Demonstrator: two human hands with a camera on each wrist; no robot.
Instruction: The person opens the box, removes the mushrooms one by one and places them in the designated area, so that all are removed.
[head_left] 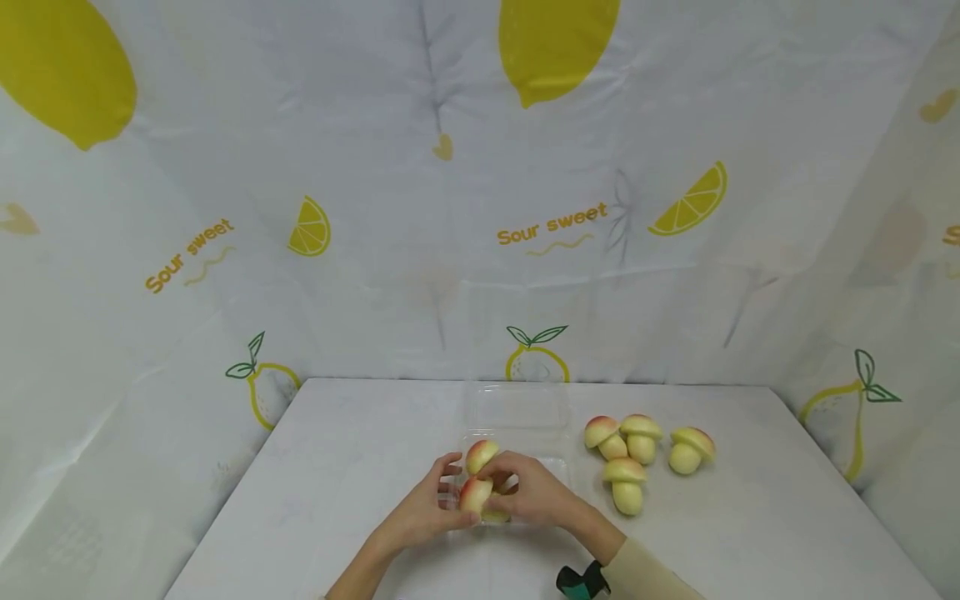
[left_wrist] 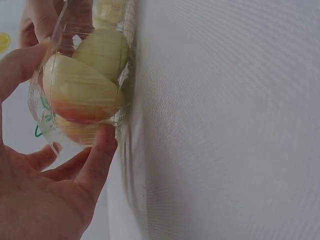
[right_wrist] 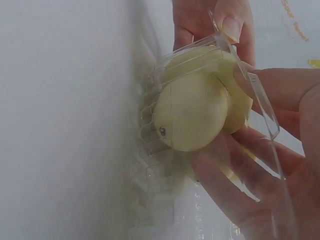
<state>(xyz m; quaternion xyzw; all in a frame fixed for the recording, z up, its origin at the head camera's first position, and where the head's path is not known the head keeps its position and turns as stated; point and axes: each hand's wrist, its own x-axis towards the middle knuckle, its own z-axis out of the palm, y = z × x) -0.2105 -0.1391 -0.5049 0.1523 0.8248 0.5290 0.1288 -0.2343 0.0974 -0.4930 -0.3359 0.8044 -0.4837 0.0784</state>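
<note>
A clear hinged plastic box stands on the table with its lid laid back. Two pale yellow, red-blushed mushroom-shaped pieces show in its left part, a far one and a near one. My left hand grips the box's left end, thumb at the rim and fingertips along the wall. Inside the box, my right hand has its thumb and fingers about the near piece, whose round pale stem fills the right wrist view. The right fingertips are partly hidden.
Several more mushroom-shaped pieces lie in a loose group on the white table, right of the box. Behind the table hangs a lemon-print cloth. A dark strap shows at my right wrist.
</note>
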